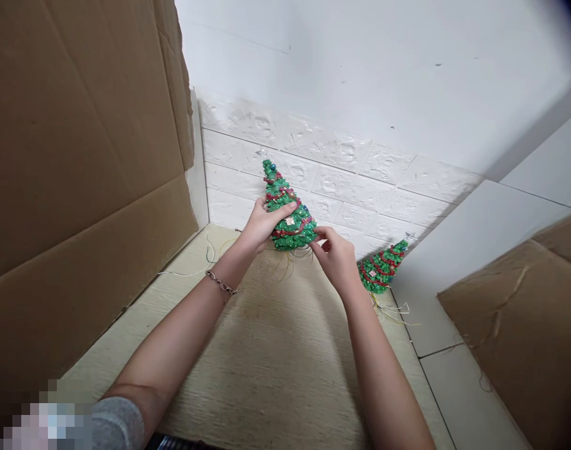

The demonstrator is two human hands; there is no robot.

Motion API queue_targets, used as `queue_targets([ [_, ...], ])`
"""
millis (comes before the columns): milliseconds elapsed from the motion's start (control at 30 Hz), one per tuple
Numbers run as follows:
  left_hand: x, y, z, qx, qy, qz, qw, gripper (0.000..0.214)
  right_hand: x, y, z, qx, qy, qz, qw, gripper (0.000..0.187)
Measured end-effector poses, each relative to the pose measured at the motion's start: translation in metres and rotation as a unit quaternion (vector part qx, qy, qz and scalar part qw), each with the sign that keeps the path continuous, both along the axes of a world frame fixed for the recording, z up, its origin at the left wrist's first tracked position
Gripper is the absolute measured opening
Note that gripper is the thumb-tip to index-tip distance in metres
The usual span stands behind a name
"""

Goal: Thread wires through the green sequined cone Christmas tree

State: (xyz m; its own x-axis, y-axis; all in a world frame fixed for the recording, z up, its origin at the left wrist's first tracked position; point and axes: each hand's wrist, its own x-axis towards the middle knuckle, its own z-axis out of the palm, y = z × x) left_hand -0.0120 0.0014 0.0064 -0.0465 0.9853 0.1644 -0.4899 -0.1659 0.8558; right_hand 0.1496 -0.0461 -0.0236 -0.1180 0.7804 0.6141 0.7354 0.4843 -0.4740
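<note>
A small green beaded Christmas tree (288,209) with red garland and coloured baubles tilts to the left in front of me, with thin wires trailing from its base. My left hand (263,226) wraps around its lower front, and my right hand (335,259) pinches its lower right edge. A second beaded tree (382,269) leans to the right near my right hand, apart from it, with its own wires fanning out below.
A large cardboard sheet (79,156) stands at the left, and another (515,319) at the lower right. Behind the trees is a white brick-textured wall panel (342,181). Loose thin wires (192,269) lie on the beige textured board (267,350).
</note>
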Motion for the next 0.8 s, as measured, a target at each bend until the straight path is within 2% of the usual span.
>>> queue_targets([
  [200,-0.002,-0.014,0.013,-0.023,0.035,-0.051,0.998,0.031,0.01,0.005,0.0,0.022,0.055,-0.056,0.997,0.027],
  [333,-0.005,-0.02,0.02,0.009,0.078,-0.066,0.995,0.019,0.018,0.011,-0.002,-0.017,0.128,-0.071,0.989,0.031],
  [467,-0.006,-0.019,0.019,0.044,0.127,-0.043,0.99,0.012,0.019,0.016,-0.006,-0.071,0.208,-0.038,0.975,0.032],
  [533,-0.006,-0.017,0.016,0.073,0.149,-0.025,0.986,0.014,0.016,0.017,-0.005,-0.105,0.264,-0.001,0.959,0.031],
  [667,-0.005,-0.014,0.013,0.124,0.181,0.013,0.976,0.018,0.007,0.015,0.0,-0.195,0.381,0.058,0.902,0.025],
  [800,-0.003,-0.015,0.013,0.109,0.182,0.015,0.977,0.026,0.004,0.016,-0.002,-0.252,0.439,0.069,0.859,0.028],
])
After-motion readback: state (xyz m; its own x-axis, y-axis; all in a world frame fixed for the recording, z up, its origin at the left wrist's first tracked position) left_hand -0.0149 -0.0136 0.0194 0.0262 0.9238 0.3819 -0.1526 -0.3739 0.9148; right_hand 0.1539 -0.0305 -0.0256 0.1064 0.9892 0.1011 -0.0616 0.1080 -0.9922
